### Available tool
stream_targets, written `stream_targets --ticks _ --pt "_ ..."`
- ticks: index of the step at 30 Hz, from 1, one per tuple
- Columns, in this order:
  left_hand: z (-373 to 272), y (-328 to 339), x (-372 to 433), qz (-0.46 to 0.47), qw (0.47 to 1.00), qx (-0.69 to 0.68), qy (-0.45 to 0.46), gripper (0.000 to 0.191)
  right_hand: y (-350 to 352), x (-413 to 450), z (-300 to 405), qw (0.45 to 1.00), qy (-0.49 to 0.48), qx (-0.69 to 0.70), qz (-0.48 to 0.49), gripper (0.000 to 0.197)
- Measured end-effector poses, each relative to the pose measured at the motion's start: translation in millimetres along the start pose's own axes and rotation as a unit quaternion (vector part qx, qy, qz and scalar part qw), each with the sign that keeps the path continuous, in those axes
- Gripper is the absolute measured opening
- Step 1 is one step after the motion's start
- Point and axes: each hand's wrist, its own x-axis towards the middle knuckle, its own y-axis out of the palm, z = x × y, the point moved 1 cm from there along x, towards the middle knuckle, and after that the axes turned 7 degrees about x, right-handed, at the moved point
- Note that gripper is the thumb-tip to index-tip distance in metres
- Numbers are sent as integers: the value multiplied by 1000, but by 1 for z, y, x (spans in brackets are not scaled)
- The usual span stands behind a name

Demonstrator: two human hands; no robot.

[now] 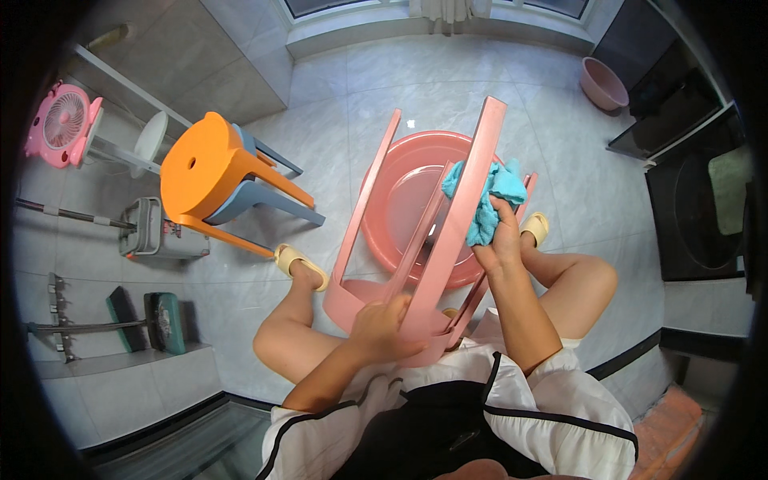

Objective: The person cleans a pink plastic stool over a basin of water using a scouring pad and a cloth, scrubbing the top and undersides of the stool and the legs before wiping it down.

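A pink plastic stool [459, 201] lies tipped across my lap, its legs pointing away from me. My left hand [384, 330] grips it near the seat end. In my right hand [504, 240] is a turquoise cloth [485, 223], bunched up against the outer side of one leg; that leg hides part of the cloth. Beneath the legs, a round pink plastic basin [384, 180] stands on the floor between my feet. What looks like water lies in it, though the stool covers much of its inside.
Stacked orange and blue-grey plastic stools [204, 168] stand at the left, close to my left foot. Beyond them are a pink fan [63, 125], a grey mop bucket [144, 231] and a green brush head [165, 323]. A smaller pink basin [603, 84] leans by the dark cabinet at far right.
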Motion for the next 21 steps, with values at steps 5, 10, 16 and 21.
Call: stream_targets --ticks 5,10,16,21 --pt "3 -2 1 -22 1000 6 20 88 -28 -7 -6 1000 -5 -21 21 30" --pt "13 6 3 -41 999 -17 18 93 -37 -21 -12 999 36 -1 25 33" --pt "11 3 7 -32 999 -18 15 92 -30 -36 -13 999 49 -4 11 36" --pt "9 3 8 -15 1000 -22 -2 93 -20 -52 -26 998 34 -43 45 48"
